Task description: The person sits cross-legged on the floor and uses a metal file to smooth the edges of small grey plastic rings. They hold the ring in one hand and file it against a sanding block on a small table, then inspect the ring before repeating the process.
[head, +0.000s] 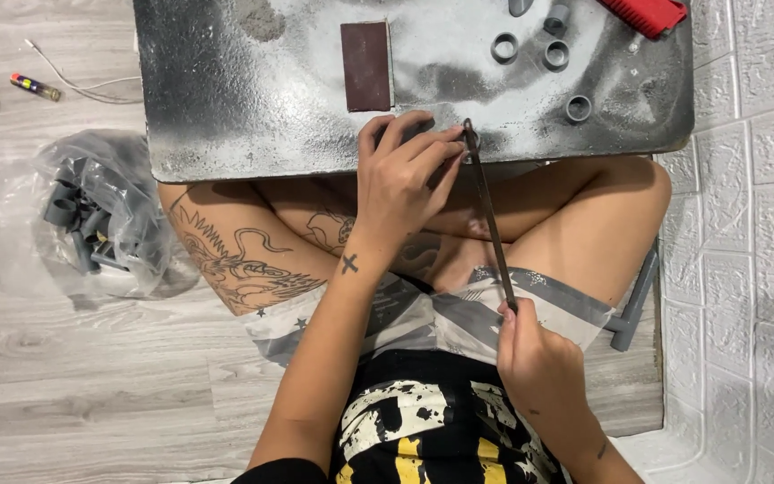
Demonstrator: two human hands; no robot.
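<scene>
While the left hand (402, 175) pinned a small part, hidden under its fingers, at the bench (226, 108) edge, the right hand (530, 354), closed on a long file (490, 220), was mid-filing; steady strokes seemed needed next.

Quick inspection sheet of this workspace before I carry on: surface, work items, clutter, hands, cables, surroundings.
Surface: low board, dark with grey-white dust, over the person's crossed legs.
Job's things: long thin file, tip at the board's near edge; whatever it works on is hidden under the fingers.
Clutter: brown sanding sheet; grey pipe rings; red tool at the top edge.
Hands: left hand presses at the board edge by the file tip; right hand grips the file's lower end.
Cables: thin white wire on the floor.
Surroundings: clear bag of grey fittings, grey wood floor, white tiled wall.
</scene>
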